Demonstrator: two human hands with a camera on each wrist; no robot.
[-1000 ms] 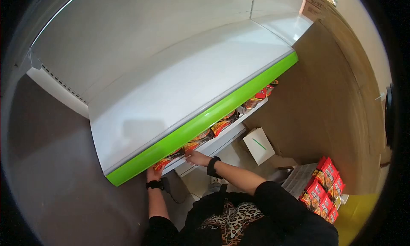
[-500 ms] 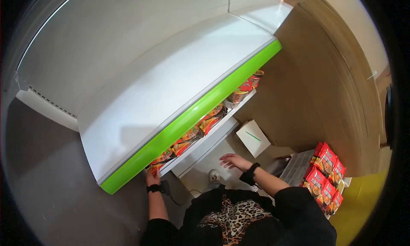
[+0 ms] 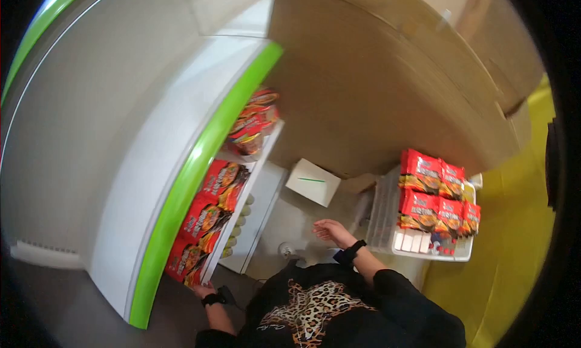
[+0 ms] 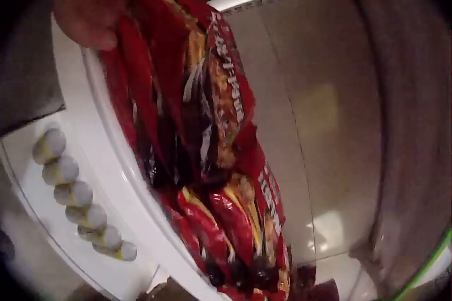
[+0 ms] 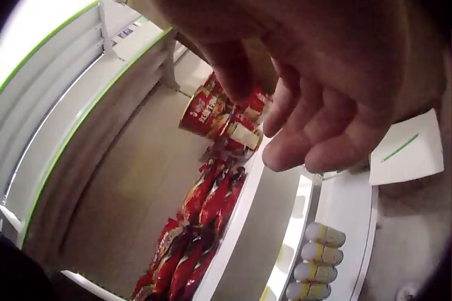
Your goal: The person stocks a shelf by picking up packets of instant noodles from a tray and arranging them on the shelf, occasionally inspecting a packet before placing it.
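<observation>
crouching before a low store shelf (image 4: 106, 135), the person has the left hand (image 3: 203, 289) at the near end of a row of red noodle packets (image 3: 206, 218). these stand on edge along the shelf board, under the green strip (image 3: 181, 194) of the board above. in the left wrist view a thumb (image 4: 85, 11) lies against the top of the end packet at the front rim. the other fingers are out of that frame, so whether the hand grips the packet or only touches it cannot be told. further along the same board, past the packets, stand red cup noodles (image 5: 205, 112). on the lower ledge, just beneath the packets, a line of small pale bottles (image 4: 70, 191) runs along the edge. the right hand (image 3: 330, 232) is well apart from the shelf and hangs over the floor in front of the person's body. its fingers (image 5: 339, 139) are loosely bent and relaxed, with nothing between them. to its right a white crate (image 3: 387, 218) sits on the floor with more red packets (image 3: 436, 197) stacked in it. a white box with a green line (image 3: 313, 182) lies beyond the hand, between the shelf and the crate.
</observation>
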